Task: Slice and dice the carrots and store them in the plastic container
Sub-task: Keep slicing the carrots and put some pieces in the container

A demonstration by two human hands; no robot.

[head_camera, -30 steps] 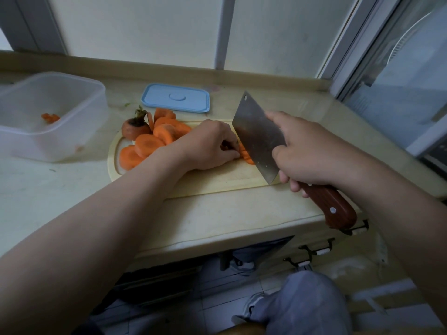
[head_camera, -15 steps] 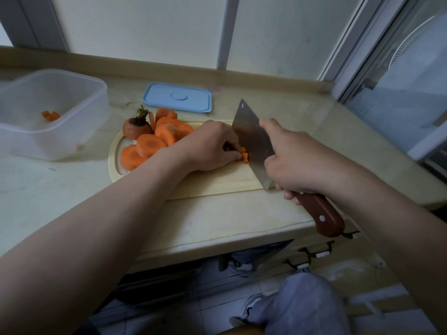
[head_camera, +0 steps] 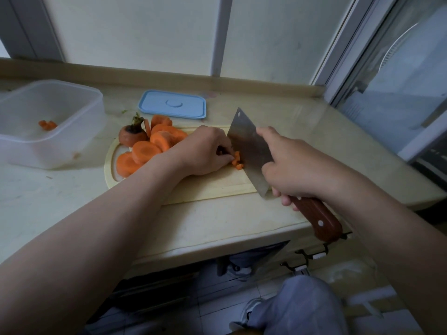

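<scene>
On a pale cutting board (head_camera: pixel 208 187) my left hand (head_camera: pixel 205 151) curls over a carrot piece and pins it down; small diced bits (head_camera: pixel 237 161) show at my fingertips. My right hand (head_camera: pixel 290 165) grips a cleaver (head_camera: pixel 249 148) by its wooden handle (head_camera: pixel 316 220), index finger along the blade, whose edge stands on the board beside the diced bits. Several thick carrot slices (head_camera: pixel 147 151) and a carrot top with stem (head_camera: pixel 131 135) lie at the board's left end. The clear plastic container (head_camera: pixel 48 122) at the left holds a few carrot bits (head_camera: pixel 47 125).
A blue lid (head_camera: pixel 173 107) lies flat behind the board. The counter's front edge (head_camera: pixel 217 247) runs close below the board, with hooks hanging under it at the right. A window frame and wall close off the back; my knee (head_camera: pixel 304 308) shows below.
The cleaver has shifted left toward my left fingertips while chopping. More small diced bits lie at the blade. My left hand stays over the carrot.
</scene>
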